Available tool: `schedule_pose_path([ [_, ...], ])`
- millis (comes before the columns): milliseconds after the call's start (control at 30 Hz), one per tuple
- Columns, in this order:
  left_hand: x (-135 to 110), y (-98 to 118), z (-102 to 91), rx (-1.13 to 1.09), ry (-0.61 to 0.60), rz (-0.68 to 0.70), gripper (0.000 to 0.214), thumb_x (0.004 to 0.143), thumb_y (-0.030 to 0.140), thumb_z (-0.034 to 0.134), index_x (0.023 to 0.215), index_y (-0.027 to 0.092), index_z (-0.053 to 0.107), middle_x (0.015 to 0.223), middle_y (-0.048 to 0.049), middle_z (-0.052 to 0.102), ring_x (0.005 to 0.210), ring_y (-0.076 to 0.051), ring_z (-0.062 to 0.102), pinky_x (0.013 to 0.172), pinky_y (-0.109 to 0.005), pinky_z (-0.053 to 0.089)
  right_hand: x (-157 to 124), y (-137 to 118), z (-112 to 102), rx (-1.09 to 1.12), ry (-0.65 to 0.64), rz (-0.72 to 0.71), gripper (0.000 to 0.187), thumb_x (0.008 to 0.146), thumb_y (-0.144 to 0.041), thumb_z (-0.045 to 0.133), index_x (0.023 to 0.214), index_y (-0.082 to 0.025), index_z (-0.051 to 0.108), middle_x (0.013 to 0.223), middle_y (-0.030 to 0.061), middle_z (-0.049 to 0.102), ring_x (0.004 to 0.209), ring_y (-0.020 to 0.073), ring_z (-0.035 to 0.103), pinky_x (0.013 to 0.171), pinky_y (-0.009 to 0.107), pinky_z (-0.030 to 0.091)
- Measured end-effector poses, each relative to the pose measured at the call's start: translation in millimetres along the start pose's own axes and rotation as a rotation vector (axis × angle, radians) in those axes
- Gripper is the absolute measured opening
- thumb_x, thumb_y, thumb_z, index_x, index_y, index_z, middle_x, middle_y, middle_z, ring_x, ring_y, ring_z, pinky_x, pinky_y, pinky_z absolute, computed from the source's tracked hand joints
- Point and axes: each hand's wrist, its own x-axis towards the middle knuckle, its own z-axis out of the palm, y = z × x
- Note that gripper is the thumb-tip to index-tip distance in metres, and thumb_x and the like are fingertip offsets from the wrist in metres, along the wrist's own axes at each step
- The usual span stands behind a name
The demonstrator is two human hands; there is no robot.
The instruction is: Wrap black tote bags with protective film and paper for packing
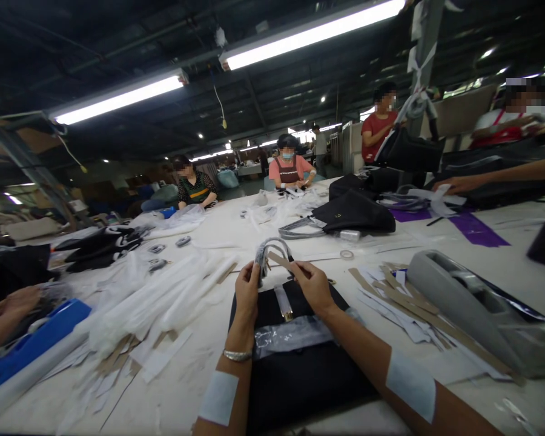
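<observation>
A black handbag lies flat on the white table right in front of me, with clear plastic film across its middle. Its grey wrapped handle arches up at the far end. My left hand is closed on the left side of that handle. My right hand pinches a brown paper strip that runs to the handle. A silver bracelet sits on my left wrist, and white patches are on both forearms.
A grey tape dispenser stands to the right, beside scattered brown and white paper strips. White wrapping sheets pile up on the left. Another black bag lies farther back. Several other people work around the table; one person's hands are at the left.
</observation>
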Motion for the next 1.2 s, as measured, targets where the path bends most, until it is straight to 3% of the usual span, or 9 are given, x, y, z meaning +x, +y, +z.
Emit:
schedule_pose_path([
  [67, 1, -1, -1.5, -0.008, 0.019, -0.013, 0.048, 0.077, 0.052, 0.068, 0.106, 0.015, 0.067, 0.103, -0.0087, 0.069, 0.091, -0.018, 0.062, 0.079, -0.027, 0.046, -6, -3, 0, -0.135, -0.037, -0.114, 0.031, 0.081, -0.046, 0.061, 0.09, -0.019, 0.073, 0.082, 0.0051, 0.072, 0.075, 0.0201, 0.064, 0.074, 0.031, 0.048],
  [167, 1, -2, -1.6, -0.024, 0.013, -0.013, 0.047, 0.077, 0.051, 0.069, 0.107, 0.015, 0.067, 0.102, -0.0084, 0.07, 0.09, -0.017, 0.062, 0.077, -0.026, 0.046, -10, -2, 1, -0.248, -0.048, -0.168, 0.024, 0.081, -0.04, 0.06, 0.085, -0.02, 0.073, 0.086, 0.0059, 0.073, 0.082, 0.0218, 0.066, 0.081, 0.032, 0.049],
  [867, 2, -8, -3.8, -0.017, 0.027, 0.042, 0.041, 0.079, 0.046, 0.067, 0.108, 0.017, 0.067, 0.107, -0.0079, 0.07, 0.097, -0.018, 0.062, 0.082, -0.027, 0.046, -1, 13, 0, -0.374, -0.032, -0.195, 0.023, 0.083, -0.039, 0.059, 0.085, -0.021, 0.073, 0.086, 0.004, 0.073, 0.083, 0.0219, 0.067, 0.078, 0.032, 0.048],
  [1200, -1, -3, -3.0, 0.0, 0.023, 0.048, 0.043, 0.079, 0.047, 0.067, 0.108, 0.015, 0.066, 0.104, -0.0089, 0.07, 0.095, -0.019, 0.063, 0.083, -0.028, 0.047, -2, 7, -1, -0.472, -0.013, -0.253, 0.023, 0.085, -0.038, 0.056, 0.085, -0.022, 0.072, 0.088, 0.0043, 0.072, 0.084, 0.0214, 0.066, 0.08, 0.033, 0.048],
])
